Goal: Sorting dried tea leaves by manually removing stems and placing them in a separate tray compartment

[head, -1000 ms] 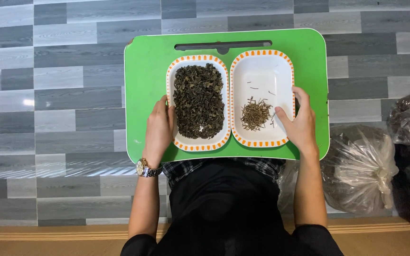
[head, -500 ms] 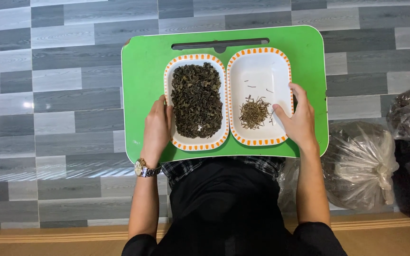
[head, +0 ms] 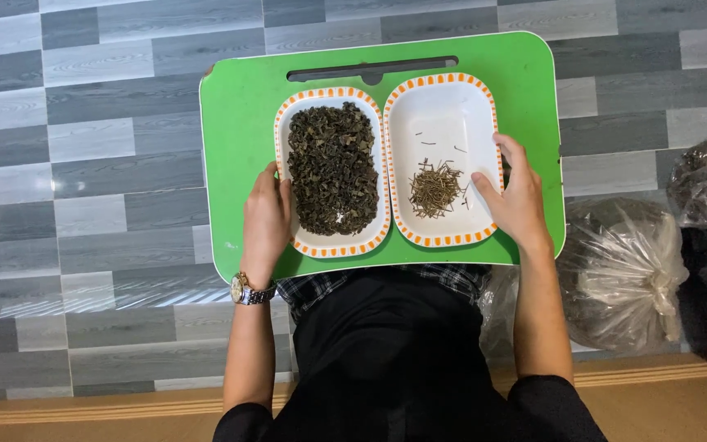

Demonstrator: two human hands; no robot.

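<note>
While seen from overhead, largest to smallest:

Floor [head: 83,164]: grey plank tiles, mixed light/dark; wood strip along bottom edge.
Green tray [head: 239,123]: rounded rect., sits over the lap; dark slot handle at far edge; carries both dishes side by side.
Plastic bags [head: 623,262]: clear, knotted, on floor to the right of tray; darker bag further right, contents not clear.
Left dish [head: 330,245]: white, orange-dashed rim, on tray's left half; heaped w/ dark dried leaves [head: 333,176], filling most of it.
Right dish [head: 443,106]: same kind, just beside left dish, rims nearly touching; mostly bare white inside.
Stem pile [head: 434,190]: small brown heap of thin sticks, near-centre of right dish toward its near end; few stray bits further up.
Left hand [head: 265,221]: flat on tray at left dish's outer rim, fingers loosely together, touching the rim, holding nothing.
Right hand [head: 513,196]: over right dish's outer rim, fingers loosely curled, thumb tip inside dish close to stem pile; grip on anything – can't tell.
Wristwatch [head: 247,290]: metal band, on left wrist.
</note>
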